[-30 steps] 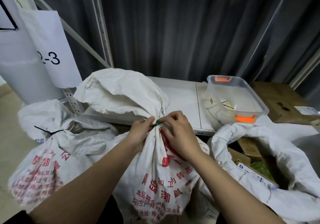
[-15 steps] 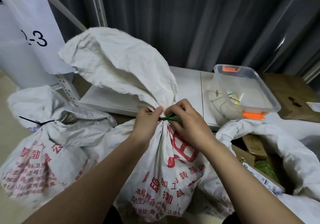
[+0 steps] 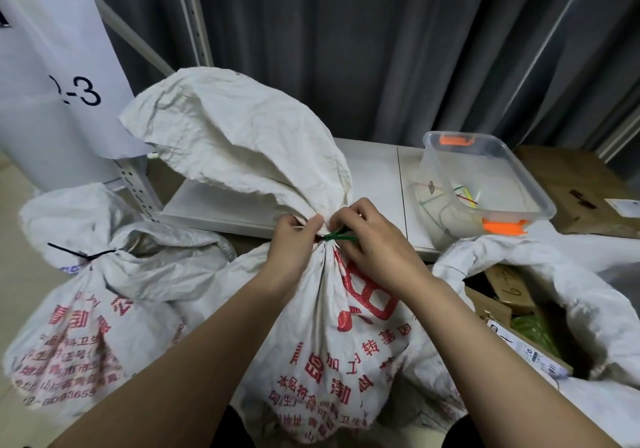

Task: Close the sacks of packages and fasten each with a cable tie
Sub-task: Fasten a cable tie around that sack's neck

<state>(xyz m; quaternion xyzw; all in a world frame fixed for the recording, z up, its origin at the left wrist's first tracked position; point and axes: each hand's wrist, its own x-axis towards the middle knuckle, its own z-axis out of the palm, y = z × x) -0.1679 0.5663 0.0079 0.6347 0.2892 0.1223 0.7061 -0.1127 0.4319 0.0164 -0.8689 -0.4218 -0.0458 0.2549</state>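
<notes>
A white woven sack [image 3: 332, 336] with red print stands in the middle, its neck gathered and its loose top flaring up behind. A green cable tie [image 3: 341, 237] runs round the gathered neck. My left hand [image 3: 294, 250] grips the neck from the left. My right hand [image 3: 375, 243] pinches the green tie at the neck from the right. At the left a second sack [image 3: 86, 312] is closed with a black cable tie [image 3: 81, 254]. At the right a third sack [image 3: 554, 295] lies open with cardboard packages [image 3: 502, 295] showing inside.
A clear plastic bin [image 3: 485, 184] with orange clips holds coloured cable ties on a white shelf board [image 3: 367, 177]. A brown carton [image 3: 571, 184] sits at the far right. A metal rack upright [image 3: 135, 184] and a hanging sheet marked "-3" [image 3: 65, 77] stand at left, dark curtains behind.
The sack's loose top has been lifted up, where it flares behind the neck. The green tie's tail shows further out on the right. Both hands stay at the neck.
</notes>
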